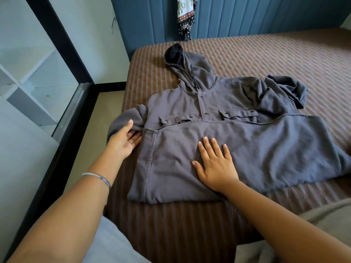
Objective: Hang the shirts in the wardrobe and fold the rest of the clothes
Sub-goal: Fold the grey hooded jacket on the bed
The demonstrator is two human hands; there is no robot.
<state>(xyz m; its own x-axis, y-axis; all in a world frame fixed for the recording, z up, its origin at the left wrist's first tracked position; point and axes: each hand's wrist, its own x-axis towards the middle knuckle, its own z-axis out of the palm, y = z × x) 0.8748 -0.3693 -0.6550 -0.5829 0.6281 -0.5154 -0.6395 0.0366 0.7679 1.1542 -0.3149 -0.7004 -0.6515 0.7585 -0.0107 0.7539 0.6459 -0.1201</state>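
A grey hooded jacket [218,103] lies front-up on the brown striped bed [284,54], its lower half folded up over the chest pockets. Its hood points toward the headboard, and its right sleeve is bunched at the far right. My right hand [214,164] presses flat on the folded panel, fingers straight and spread. My left hand [124,138] is at the jacket's left sleeve by the bed's left edge; its thumb lies on top of the sleeve and its fingers reach under the cloth.
A blue padded headboard [247,16] stands behind the bed, with a patterned black and white garment [185,18] hanging over it. White shelving [28,82] and a dark frame are on the left, with a strip of floor [91,133] beside the bed.
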